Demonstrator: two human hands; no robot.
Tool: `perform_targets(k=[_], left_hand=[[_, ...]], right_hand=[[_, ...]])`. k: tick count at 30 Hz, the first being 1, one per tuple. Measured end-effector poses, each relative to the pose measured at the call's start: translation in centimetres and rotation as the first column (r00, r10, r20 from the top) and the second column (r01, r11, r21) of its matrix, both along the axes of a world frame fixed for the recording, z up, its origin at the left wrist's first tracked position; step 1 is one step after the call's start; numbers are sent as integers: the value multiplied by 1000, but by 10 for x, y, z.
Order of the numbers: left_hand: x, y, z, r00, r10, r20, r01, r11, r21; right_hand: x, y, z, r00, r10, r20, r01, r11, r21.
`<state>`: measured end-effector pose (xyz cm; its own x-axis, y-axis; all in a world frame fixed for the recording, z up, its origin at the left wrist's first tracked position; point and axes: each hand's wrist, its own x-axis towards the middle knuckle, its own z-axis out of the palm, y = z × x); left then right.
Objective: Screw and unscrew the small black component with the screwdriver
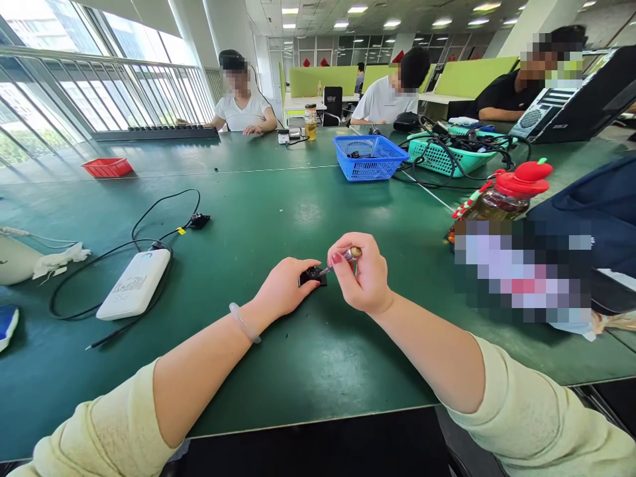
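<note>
Near the middle of the green table, my left hand (285,286) grips a small black part (318,278) between thumb and fingers, holding it down on the surface. My right hand (362,273) is closed around a thin tool with a brownish round end, like a screwdriver (352,254). The tool slants down to the left, and its tip meets the top of the black part. Fine detail on the part is too small to make out.
On the green table (238,218), a white power bank (135,283) with black cable lies left. Beyond are a red tray (108,167), a blue basket (370,159) and a green basket (450,158). A red-lidded bottle (507,192) stands right. Several people sit across.
</note>
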<state>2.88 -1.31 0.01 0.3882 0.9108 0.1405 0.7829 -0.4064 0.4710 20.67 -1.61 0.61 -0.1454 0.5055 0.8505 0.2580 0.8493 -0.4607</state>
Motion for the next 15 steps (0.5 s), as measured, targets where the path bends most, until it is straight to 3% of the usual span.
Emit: perform_targets(k=[5, 11, 15], left_hand=[[-1, 2, -2, 999, -52, 9, 52, 998, 23], [-3, 3, -7, 999, -37, 8, 36, 998, 44], [-3, 5, -10, 999, -37, 18, 36, 998, 49]], right_hand=[[-1, 0, 3, 999, 16, 30, -16, 1000, 6], [-1, -1, 6, 999, -44, 28, 44, 999, -28], [-1, 1, 5, 1000, 7, -4, -8, 998, -70]])
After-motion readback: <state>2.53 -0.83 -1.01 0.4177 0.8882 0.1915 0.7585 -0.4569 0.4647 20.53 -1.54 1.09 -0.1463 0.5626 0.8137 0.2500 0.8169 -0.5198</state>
